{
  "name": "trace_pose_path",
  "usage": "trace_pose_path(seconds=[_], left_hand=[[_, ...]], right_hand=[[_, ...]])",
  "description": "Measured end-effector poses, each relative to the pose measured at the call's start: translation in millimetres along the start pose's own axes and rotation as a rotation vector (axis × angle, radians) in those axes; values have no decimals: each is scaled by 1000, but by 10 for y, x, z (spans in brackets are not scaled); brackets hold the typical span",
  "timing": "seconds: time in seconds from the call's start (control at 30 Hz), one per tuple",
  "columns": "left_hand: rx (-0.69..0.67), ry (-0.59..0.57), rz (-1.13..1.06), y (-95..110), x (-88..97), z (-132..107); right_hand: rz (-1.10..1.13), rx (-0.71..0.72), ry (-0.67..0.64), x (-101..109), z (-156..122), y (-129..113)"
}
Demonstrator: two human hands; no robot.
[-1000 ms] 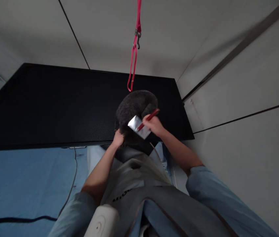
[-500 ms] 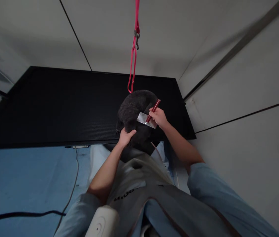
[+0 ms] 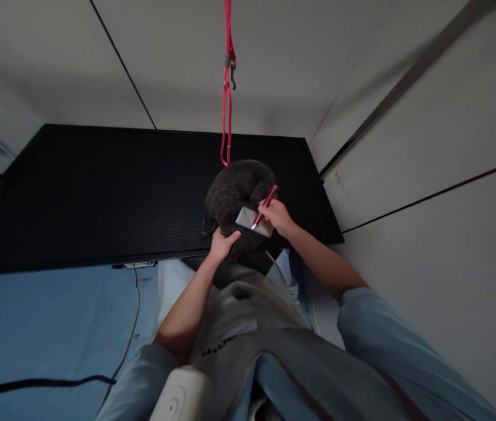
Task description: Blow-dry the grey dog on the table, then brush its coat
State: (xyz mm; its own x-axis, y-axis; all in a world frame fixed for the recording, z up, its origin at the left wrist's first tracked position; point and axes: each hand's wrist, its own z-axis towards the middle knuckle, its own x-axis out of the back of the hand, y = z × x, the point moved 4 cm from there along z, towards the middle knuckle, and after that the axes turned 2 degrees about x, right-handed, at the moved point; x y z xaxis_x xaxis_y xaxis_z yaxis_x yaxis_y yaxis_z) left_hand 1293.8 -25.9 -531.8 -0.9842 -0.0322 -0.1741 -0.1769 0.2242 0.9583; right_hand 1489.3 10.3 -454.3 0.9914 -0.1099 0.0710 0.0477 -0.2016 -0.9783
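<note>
Right hand (image 3: 279, 217) grips the red-handled brush (image 3: 256, 221) mid-frame, handle slanting to upper right, pale head out left, over the dark furry animal (image 3: 232, 190); left hand (image 3: 222, 243), just lower left, clasps the animal!

Red-handled brush (image 3: 262, 215) in right grip (image 3: 278, 216)
</note>
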Motion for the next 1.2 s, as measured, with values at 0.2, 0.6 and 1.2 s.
trace_pose_path(seconds=[0.2, 0.6, 1.2], left_hand=[[-5, -19, -28, -51, -37, 1], [-35, 55, -33, -70, -111, -40], [212, 196, -429, -245, -235, -44]], right_hand=[[48, 129, 168, 148, -8, -28], [40, 33, 107, 135, -182, -35], [6, 42, 42, 77, -250, -39]])
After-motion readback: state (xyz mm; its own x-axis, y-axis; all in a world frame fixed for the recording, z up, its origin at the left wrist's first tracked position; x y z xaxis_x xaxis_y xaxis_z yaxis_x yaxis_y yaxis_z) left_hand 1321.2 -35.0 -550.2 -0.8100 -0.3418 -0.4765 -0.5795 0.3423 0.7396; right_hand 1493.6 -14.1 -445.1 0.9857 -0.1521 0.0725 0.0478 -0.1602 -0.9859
